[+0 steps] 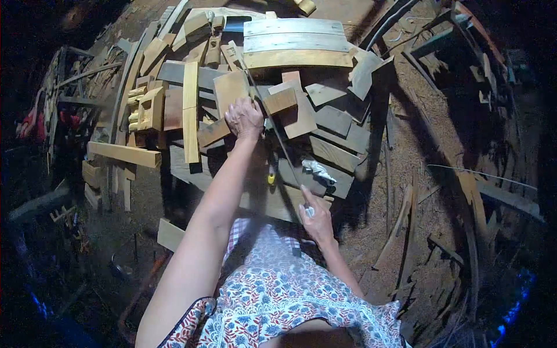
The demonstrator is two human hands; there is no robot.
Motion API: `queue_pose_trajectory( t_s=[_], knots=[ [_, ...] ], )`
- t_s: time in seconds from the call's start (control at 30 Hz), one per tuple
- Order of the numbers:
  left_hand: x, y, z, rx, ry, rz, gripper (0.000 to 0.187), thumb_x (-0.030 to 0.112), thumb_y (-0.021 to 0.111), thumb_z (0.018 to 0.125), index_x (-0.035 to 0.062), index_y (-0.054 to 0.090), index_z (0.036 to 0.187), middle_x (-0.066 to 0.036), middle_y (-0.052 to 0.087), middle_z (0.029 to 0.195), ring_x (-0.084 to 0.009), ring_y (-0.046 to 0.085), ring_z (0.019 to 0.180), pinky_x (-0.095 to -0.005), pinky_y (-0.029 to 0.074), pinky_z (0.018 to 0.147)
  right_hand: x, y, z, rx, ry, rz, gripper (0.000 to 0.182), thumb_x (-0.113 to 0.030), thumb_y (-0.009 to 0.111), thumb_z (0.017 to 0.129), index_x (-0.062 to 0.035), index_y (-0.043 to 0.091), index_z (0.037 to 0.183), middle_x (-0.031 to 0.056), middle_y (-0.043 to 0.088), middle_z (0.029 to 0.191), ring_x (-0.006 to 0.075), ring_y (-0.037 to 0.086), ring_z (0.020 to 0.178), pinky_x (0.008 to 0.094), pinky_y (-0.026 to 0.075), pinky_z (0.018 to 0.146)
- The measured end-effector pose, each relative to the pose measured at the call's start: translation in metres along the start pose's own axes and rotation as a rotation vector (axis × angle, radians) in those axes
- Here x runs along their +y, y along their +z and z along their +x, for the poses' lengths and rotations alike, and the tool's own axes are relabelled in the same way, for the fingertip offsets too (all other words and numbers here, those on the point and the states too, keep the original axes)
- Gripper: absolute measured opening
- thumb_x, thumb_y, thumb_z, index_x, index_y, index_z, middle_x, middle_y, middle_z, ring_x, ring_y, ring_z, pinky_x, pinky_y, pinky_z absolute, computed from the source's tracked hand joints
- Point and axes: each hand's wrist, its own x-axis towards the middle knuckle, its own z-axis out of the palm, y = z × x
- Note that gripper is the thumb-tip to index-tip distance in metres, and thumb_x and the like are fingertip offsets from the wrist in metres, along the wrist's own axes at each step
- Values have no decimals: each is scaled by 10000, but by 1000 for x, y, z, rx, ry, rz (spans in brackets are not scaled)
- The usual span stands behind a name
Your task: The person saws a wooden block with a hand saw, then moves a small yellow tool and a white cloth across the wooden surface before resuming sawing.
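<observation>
My left hand [244, 118] reaches forward and presses on a small wooden block [281, 100] lying on a pile of wood offcuts [325, 124]. My right hand [316, 217] is closed around the handle of a thin hand saw [277, 136], whose long blade runs up from the hand to the block, right beside my left hand. The blade's far end lies over the pieces near a broad plank [296, 42]. A small yellow object [271, 177] sits below my left wrist.
Planks and offcuts cover the low work surface, with a long pale strip [190, 110] and a notched block [149, 110] at left. A crumpled white scrap [318, 170] lies near the saw. Sawdust-covered ground [418, 174] and loose boards lie at right. Dark clutter surrounds the edges.
</observation>
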Motion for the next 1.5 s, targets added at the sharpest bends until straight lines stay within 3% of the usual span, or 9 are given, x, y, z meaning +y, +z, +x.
queue_pose_trajectory(
  t_s=[0.2, 0.43, 0.57, 0.67, 0.77, 1.03, 1.23, 1.33, 1.5],
  knots=[
    [-1, 3, 0, 21, -2, -31, 224, 290, 506, 796, 89, 599, 772, -112, 570, 834, -305, 533, 815, -432, 380, 718, -2, -11, -20, -76, 114, 20, 532, -83, 614, 770, -117, 465, 1280, 185, 590, 1068, 334, 588, 935, 378, 461, 803],
    [2, -3, -2, 82, 36, -42, 218, 285, 508, 800, 94, 584, 729, -104, 555, 803, -297, 524, 784, -427, 378, 695, -22, -10, 26, -121, 136, -61, 577, -94, 583, 779, -233, 425, 1316, 216, 591, 924, 379, 582, 857, 416, 454, 773],
    [0, -3, -1, 37, 25, -26, 198, 261, 498, 812, 99, 569, 723, -107, 551, 793, -306, 524, 777, -435, 379, 699, -30, 2, 61, -144, 146, -79, 613, -85, 588, 766, -238, 398, 1329, 226, 585, 914, 391, 571, 856, 437, 446, 759],
    [1, 0, 0, 71, 11, -63, 211, 264, 490, 820, 100, 574, 716, -110, 553, 790, -313, 524, 769, -436, 381, 705, -2, 0, 12, -51, 23, -42, 582, -69, 568, 778, -213, 425, 1323, 220, 580, 908, 379, 578, 855, 436, 460, 789],
    [-2, 11, 1, 182, 60, -24, 224, 263, 484, 822, 103, 579, 698, -109, 555, 782, -311, 526, 758, -435, 383, 706, 1, -20, -31, -121, 171, -65, 580, -63, 567, 773, -204, 430, 1319, 219, 579, 921, 371, 586, 868, 427, 472, 779],
    [-1, -1, 0, 122, 63, -13, 192, 256, 498, 790, 120, 568, 674, -85, 548, 734, -277, 529, 738, -414, 388, 663, -35, 12, 81, -122, 75, -117, 633, -104, 569, 775, -251, 362, 1354, 224, 564, 888, 405, 561, 825, 451, 450, 757],
    [-1, 2, 0, 137, 31, -30, 209, 264, 492, 791, 115, 571, 668, -87, 556, 736, -285, 527, 744, -410, 384, 675, -8, -20, -30, -139, 162, -31, 632, -91, 579, 762, -238, 385, 1345, 235, 555, 867, 390, 562, 779, 452, 450, 721],
    [3, -6, -2, 121, 59, -61, 198, 247, 490, 789, 98, 562, 679, -88, 557, 773, -293, 524, 749, -419, 383, 678, -31, -10, 35, -141, 146, -41, 624, -78, 540, 760, -244, 384, 1341, 252, 572, 970, 380, 565, 927, 409, 449, 820],
    [0, 0, 2, 114, 29, -55, 186, 223, 481, 793, 103, 558, 673, -81, 561, 754, -285, 529, 734, -421, 380, 675, -19, 10, 57, -94, 46, -90, 614, -79, 564, 767, -218, 392, 1340, 244, 560, 929, 389, 563, 853, 414, 448, 768]
  ],
)
